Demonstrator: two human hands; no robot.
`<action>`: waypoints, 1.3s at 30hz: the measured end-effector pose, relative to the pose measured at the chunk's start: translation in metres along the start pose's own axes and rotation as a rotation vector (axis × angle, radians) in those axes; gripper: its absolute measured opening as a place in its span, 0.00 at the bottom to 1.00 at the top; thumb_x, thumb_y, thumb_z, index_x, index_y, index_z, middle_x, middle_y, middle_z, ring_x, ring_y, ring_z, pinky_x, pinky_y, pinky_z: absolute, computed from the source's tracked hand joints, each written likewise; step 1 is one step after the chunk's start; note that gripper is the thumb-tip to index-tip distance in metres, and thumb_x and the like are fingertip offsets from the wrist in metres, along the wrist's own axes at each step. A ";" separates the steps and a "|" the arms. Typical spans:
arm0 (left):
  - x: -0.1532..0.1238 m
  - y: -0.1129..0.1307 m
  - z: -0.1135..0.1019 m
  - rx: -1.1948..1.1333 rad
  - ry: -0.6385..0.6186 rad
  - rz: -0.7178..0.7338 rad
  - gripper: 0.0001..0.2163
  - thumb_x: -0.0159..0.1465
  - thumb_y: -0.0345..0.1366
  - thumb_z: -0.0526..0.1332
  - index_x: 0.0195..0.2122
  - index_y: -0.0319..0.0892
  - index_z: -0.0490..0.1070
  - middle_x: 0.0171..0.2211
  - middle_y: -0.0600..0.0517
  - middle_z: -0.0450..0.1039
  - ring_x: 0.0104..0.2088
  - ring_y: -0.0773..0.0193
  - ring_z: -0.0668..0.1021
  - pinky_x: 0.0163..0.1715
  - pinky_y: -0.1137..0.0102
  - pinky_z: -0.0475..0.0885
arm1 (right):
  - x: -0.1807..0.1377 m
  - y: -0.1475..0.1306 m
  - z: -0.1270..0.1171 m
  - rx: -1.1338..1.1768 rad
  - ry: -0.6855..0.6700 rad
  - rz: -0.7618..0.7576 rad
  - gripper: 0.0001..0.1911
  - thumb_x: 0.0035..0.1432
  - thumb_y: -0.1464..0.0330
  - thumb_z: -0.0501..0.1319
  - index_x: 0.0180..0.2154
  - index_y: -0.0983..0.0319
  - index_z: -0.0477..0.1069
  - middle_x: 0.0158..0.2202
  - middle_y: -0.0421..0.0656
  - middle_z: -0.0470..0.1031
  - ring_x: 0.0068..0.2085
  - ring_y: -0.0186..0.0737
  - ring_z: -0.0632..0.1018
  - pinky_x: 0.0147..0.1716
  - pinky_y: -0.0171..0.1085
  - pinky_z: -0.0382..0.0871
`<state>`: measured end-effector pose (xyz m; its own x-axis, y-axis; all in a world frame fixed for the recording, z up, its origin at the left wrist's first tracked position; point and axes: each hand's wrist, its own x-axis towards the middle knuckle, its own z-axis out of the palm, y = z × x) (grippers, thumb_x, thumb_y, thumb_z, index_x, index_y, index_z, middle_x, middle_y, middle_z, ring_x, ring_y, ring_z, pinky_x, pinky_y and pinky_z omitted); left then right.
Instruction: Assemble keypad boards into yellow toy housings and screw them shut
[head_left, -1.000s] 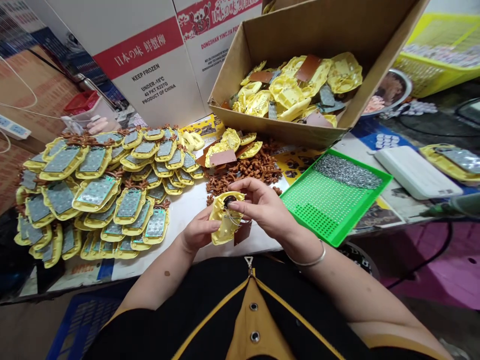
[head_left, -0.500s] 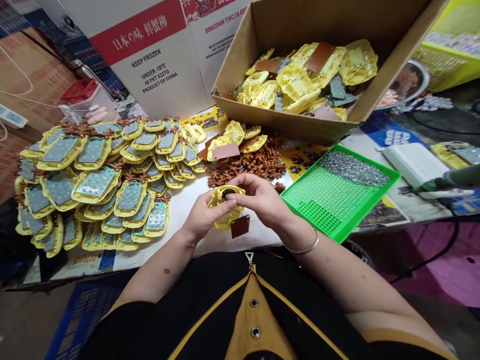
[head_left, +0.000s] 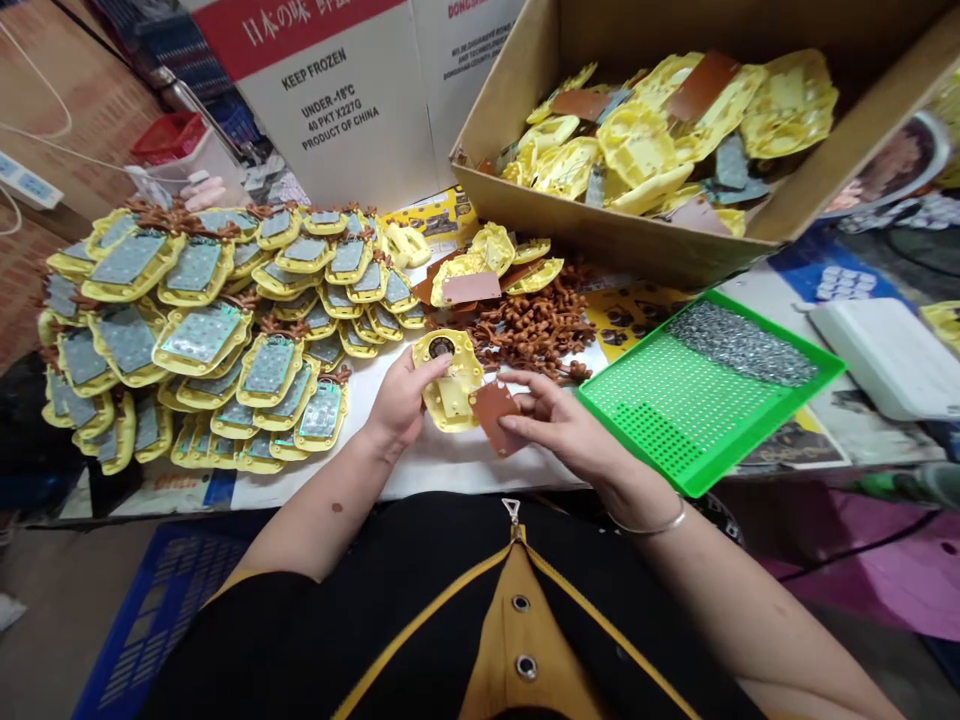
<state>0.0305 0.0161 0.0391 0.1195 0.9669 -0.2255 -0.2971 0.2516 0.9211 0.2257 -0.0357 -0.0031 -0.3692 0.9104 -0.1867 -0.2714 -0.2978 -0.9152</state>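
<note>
My left hand [head_left: 403, 398] grips a yellow plastic shell [head_left: 459, 392] by its left edge, thumb across the top near a round dark part [head_left: 440, 347] set in the shell. The shell's hollow side faces up. Between the thumb and fingers of my right hand [head_left: 559, 425] is a brown circuit board [head_left: 496, 418], held tilted beside the shell's lower right edge. Any wire between board and shell is too fine to make out. Just beyond both hands lies a heap of small brown plastic pieces [head_left: 536, 325], with several yellow shells [head_left: 491, 250] and brown boards at its left.
Stacked yellow shells with grey-green boards [head_left: 202, 335] cover the table's left side. A green perforated tray [head_left: 637, 420] holding small metal screws [head_left: 739, 345] is at right. Behind stands an open cardboard box [head_left: 600, 215] of shells and boards. A white case [head_left: 885, 360] lies far right.
My right hand has left the shell's top and taken hold of the dangling brown board, now raised to the right. The shell is turned more face-up in my left hand.
</note>
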 end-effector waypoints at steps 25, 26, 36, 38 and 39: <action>-0.016 -0.039 -0.009 0.219 -0.164 -0.229 0.24 0.47 0.39 0.76 0.43 0.39 0.73 0.35 0.52 0.78 0.33 0.66 0.78 0.37 0.70 0.72 | 0.034 -0.059 0.014 -0.471 0.336 -0.040 0.17 0.49 0.62 0.71 0.38 0.64 0.73 0.27 0.41 0.76 0.24 0.33 0.74 0.24 0.35 0.69; -0.015 -0.040 -0.009 0.196 -0.144 -0.244 0.23 0.47 0.39 0.76 0.42 0.39 0.73 0.34 0.52 0.78 0.32 0.66 0.78 0.36 0.70 0.72 | 0.031 -0.060 0.011 -0.474 0.294 -0.031 0.21 0.47 0.61 0.73 0.41 0.64 0.73 0.30 0.42 0.77 0.26 0.34 0.75 0.25 0.36 0.70; -0.015 -0.039 -0.009 0.078 -0.091 -0.360 0.20 0.47 0.37 0.74 0.39 0.40 0.71 0.28 0.54 0.77 0.26 0.63 0.78 0.27 0.69 0.73 | 0.017 -0.064 -0.001 -1.122 0.326 -0.320 0.09 0.55 0.60 0.70 0.34 0.59 0.80 0.29 0.42 0.73 0.29 0.37 0.71 0.31 0.41 0.64; -0.015 -0.039 -0.010 0.083 -0.103 -0.363 0.20 0.47 0.37 0.74 0.39 0.40 0.71 0.29 0.53 0.77 0.26 0.63 0.78 0.28 0.68 0.73 | 0.019 -0.063 0.001 -1.235 0.361 -0.440 0.09 0.53 0.60 0.71 0.30 0.58 0.80 0.30 0.43 0.71 0.33 0.40 0.71 0.31 0.40 0.62; -0.015 -0.039 -0.010 0.080 -0.112 -0.366 0.20 0.47 0.37 0.74 0.39 0.40 0.71 0.29 0.53 0.78 0.27 0.62 0.79 0.29 0.67 0.74 | 0.021 -0.063 0.002 -1.256 0.365 -0.472 0.09 0.54 0.60 0.71 0.29 0.58 0.79 0.31 0.43 0.70 0.34 0.40 0.71 0.31 0.40 0.61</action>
<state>0.0310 -0.0076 0.0034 0.3080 0.8018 -0.5121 -0.1413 0.5709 0.8088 0.2330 0.0010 0.0517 -0.1637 0.9321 0.3231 0.7392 0.3328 -0.5856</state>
